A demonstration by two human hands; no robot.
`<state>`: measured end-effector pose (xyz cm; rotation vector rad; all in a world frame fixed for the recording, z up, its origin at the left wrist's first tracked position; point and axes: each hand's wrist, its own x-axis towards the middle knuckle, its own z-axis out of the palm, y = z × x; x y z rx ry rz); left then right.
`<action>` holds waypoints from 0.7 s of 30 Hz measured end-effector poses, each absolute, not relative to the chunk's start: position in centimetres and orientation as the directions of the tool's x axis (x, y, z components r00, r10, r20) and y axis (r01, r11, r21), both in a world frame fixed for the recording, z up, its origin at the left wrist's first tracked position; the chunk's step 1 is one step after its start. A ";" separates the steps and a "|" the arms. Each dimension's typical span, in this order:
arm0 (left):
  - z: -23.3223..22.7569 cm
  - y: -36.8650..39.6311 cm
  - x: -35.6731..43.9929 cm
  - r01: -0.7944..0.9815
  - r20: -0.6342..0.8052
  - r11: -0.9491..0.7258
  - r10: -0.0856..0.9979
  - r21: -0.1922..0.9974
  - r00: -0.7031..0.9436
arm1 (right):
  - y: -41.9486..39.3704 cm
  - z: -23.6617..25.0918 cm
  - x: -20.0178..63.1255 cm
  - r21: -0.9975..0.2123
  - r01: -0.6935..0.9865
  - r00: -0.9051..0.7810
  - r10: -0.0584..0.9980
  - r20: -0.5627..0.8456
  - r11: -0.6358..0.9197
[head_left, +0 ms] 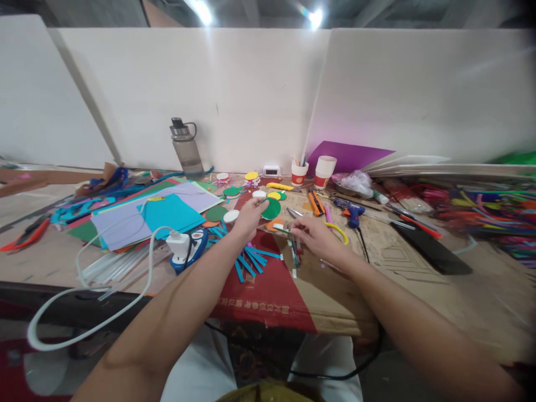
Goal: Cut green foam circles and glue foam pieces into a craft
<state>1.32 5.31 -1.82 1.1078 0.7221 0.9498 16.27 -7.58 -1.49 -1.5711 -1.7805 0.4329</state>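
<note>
My left hand (250, 219) pinches a green paper circle (271, 209) over the flattened cardboard box (318, 290) that covers the table. My right hand (315, 233) hovers just right of it, fingers bent over a small bunch of pens and thin sticks (294, 251); whether it grips one is unclear. Blue paper strips (251, 259) lie fanned out under my left wrist. Other cut circles, white (231, 216), yellow (273, 195) and dark green (216, 213), sit around the hands.
Coloured paper sheets (167, 215) lie to the left with a white charger and cable (178, 245). A water bottle (186, 149) and two paper cups (312, 172) stand by the back wall. A blue glue gun (352, 211), orange cutter (315, 202), black phone (431, 248) and pipe cleaners (494, 218) lie on the right.
</note>
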 end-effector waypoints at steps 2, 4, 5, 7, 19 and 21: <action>-1.9 4.9 1.4 -0.247 0.002 0.127 0.886 0.961 0.463 | -7.4 -1.2 16.4 -0.839 0.531 0.096 0.975 0.203 0.122; -1.8 4.4 1.5 -0.207 -0.002 0.129 0.852 0.970 0.524 | -6.9 -1.1 16.5 -0.954 0.291 0.157 0.980 0.120 0.071; -1.7 4.1 1.5 -0.188 -0.015 0.144 0.829 0.972 0.559 | -6.6 -1.1 16.5 -0.981 0.185 0.183 0.980 0.085 0.050; -1.5 3.7 1.5 -0.165 -0.057 0.207 0.771 0.964 0.634 | -6.0 -1.1 16.5 -0.998 0.053 0.237 0.971 0.037 0.025; -1.6 3.3 2.2 -0.406 0.084 0.149 0.861 0.902 0.502 | -3.8 0.0 15.0 -0.977 0.164 0.470 0.860 0.200 0.137; -1.7 3.3 2.2 -0.437 0.155 0.079 0.867 0.896 0.474 | -3.6 -0.4 14.5 -0.969 0.131 0.458 0.854 0.246 0.209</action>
